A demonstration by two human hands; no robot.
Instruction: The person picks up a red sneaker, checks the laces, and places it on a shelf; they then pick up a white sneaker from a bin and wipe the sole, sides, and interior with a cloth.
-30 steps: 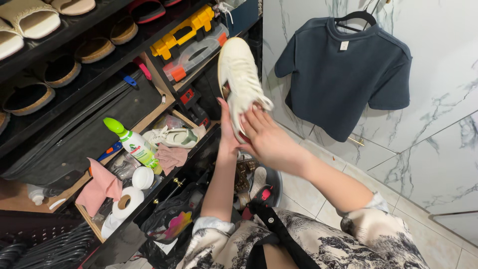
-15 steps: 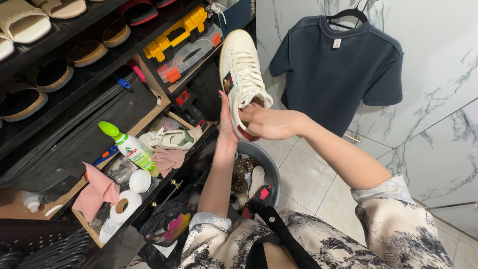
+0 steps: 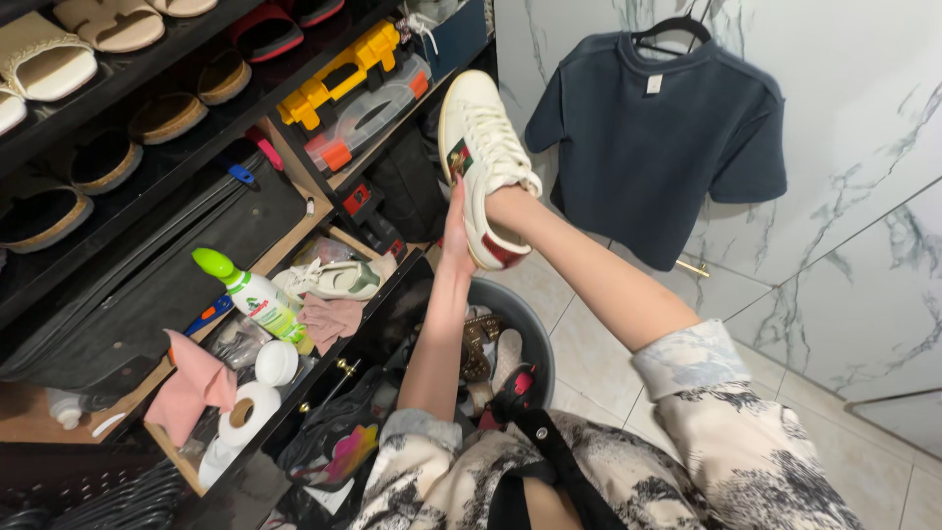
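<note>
Item: white sneaker (image 3: pixel 483 147), held up before the shelf (image 3: pixel 294 211); my right hand (image 3: pixel 508 204) pushed inside it, grip hidden; my left hand (image 3: pixel 455 228) flat under its sole; second sneaker (image 3: pixel 329 280) lies shelved, untouched

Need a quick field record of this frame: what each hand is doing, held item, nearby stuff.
held item: white sneaker, toe up
right hand: slid inside the sneaker's opening, fingers hidden
left hand: palm pressed against the sneaker's sole side, grip not closed
below hands: grey tub holding footwear
shelf, left: spray bottle with green cap, pink cloth, second white sneaker
upper shelves: sandals, yellow tool case
wall: dark blue t-shirt on hanger
</note>
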